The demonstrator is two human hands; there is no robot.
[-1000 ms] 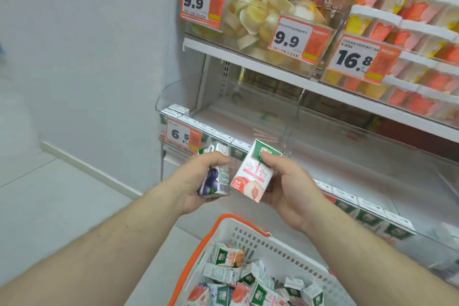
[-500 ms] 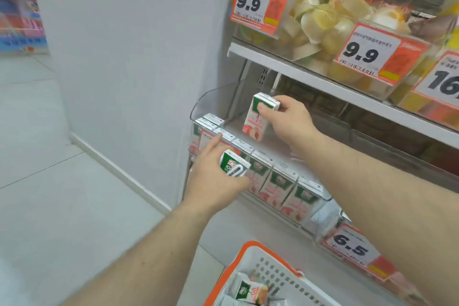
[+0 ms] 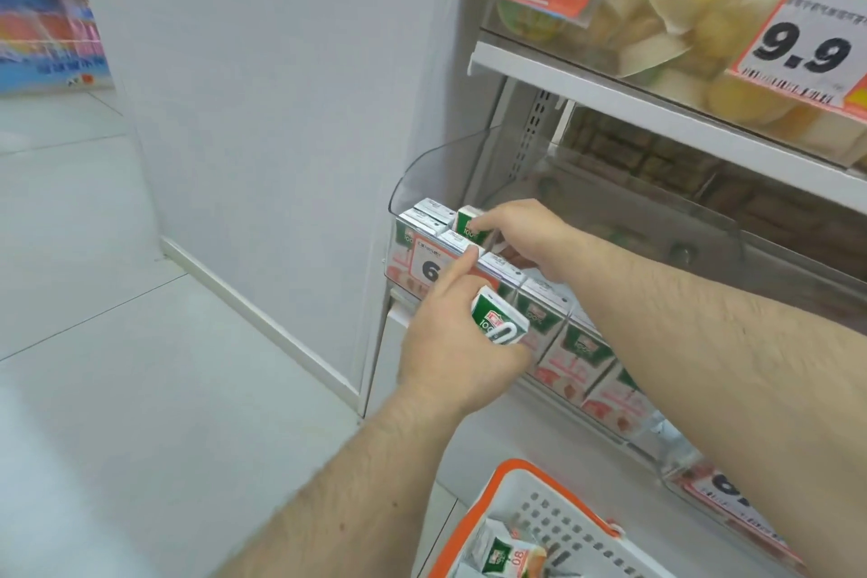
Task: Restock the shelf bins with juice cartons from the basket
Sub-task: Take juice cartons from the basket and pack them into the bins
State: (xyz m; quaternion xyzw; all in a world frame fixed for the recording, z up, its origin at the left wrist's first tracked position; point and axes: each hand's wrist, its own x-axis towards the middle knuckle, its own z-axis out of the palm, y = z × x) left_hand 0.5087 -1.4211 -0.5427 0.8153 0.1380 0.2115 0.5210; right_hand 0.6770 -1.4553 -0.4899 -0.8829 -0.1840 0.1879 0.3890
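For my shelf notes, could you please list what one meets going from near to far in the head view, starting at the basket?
Basket → left hand holding a juice carton → right hand setting another carton into the shelf bin → upper shelf.

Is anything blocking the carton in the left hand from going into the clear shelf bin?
Partly. The left hand holds its green-topped juice carton in front of the clear plastic shelf bin. The front row of cartons fills the bin's edge, and the right hand, placing another green-topped carton, occupies the space behind.
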